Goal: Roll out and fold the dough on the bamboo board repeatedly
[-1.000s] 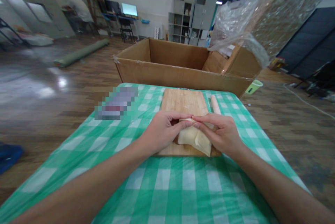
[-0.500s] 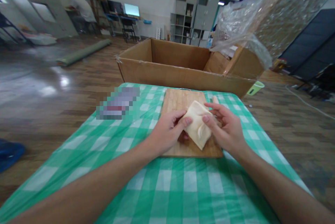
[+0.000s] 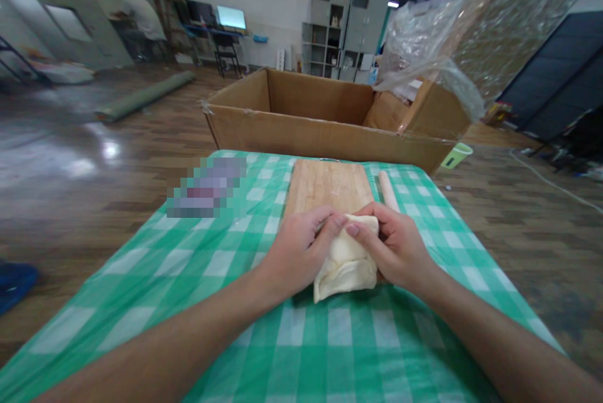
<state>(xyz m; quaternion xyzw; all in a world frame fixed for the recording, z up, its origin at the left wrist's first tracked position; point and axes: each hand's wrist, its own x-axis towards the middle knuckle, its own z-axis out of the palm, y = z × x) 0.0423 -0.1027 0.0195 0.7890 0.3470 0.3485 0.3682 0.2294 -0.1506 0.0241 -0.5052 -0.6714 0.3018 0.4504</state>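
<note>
A pale, folded sheet of dough (image 3: 347, 268) hangs between my two hands over the near edge of a wooden cutting board (image 3: 330, 184). My left hand (image 3: 301, 243) pinches its upper left edge between thumb and fingers. On the other side, my right hand (image 3: 398, 243) grips the upper right edge, its thumb lying on the front of the dough. The thumbs are close together near the top. A fold crosses the lower part of the dough, and its bottom corners droop. Fingers behind the dough are hidden. A light rolling pin (image 3: 387, 191) lies right of the board.
A green and white checked cloth (image 3: 226, 327) covers the table. Something blurred out (image 3: 207, 189) lies at its far left. Beyond the table's far edge stands a large open cardboard box (image 3: 325, 136) with plastic wrap. A person (image 3: 141, 17) sits far back on the left.
The dough has come lower and nearer to me, turned so that its folded flap faces down. My hands have moved closer together along its top edge, and more of the rolling pin shows.
</note>
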